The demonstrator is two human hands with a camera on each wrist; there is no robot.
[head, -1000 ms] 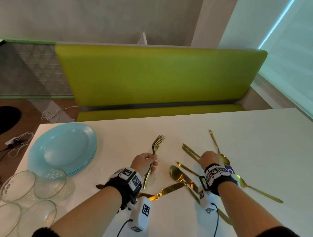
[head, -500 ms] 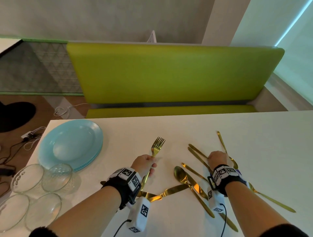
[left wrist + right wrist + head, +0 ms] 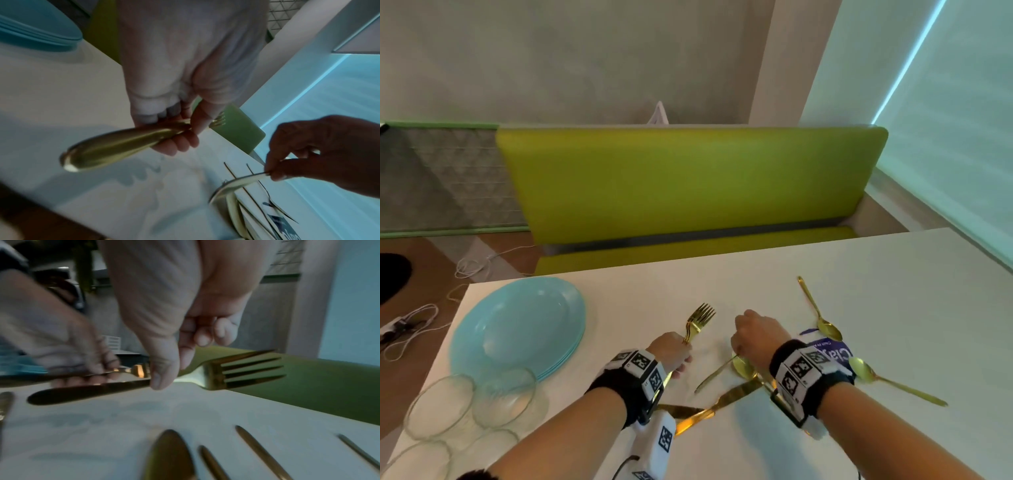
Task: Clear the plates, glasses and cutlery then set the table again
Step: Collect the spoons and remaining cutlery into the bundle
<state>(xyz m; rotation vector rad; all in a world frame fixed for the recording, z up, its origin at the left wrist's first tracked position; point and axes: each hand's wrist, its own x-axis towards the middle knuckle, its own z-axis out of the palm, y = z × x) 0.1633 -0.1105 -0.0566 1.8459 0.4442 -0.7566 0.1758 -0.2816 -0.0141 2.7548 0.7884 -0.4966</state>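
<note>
My left hand [image 3: 681, 359] grips what looks like two stacked gold forks [image 3: 699, 318] by the handles, tines pointing away toward the bench. In the left wrist view the fingers of that hand [image 3: 185, 131] curl round the handles [image 3: 123, 142]. Just to the right, my right hand [image 3: 738, 346] pinches another gold fork [image 3: 242, 369] at its neck and holds it above the table. Its handle [image 3: 714, 375] slants down to the left. Below lie a gold spoon [image 3: 743, 367] and two knives [image 3: 729, 397].
A stack of light blue plates [image 3: 517, 329] sits at the table's left, with several upturned glasses [image 3: 505, 394] in front of it. Two more spoons [image 3: 822, 323] [image 3: 893, 381] and a purple-printed paper [image 3: 832, 350] lie to the right. A green bench [image 3: 688, 185] stands behind the table.
My right hand has lifted a fork out of the cutlery pile and carried it left, close to my left hand. The left hand has kept its hold and barely moved.
</note>
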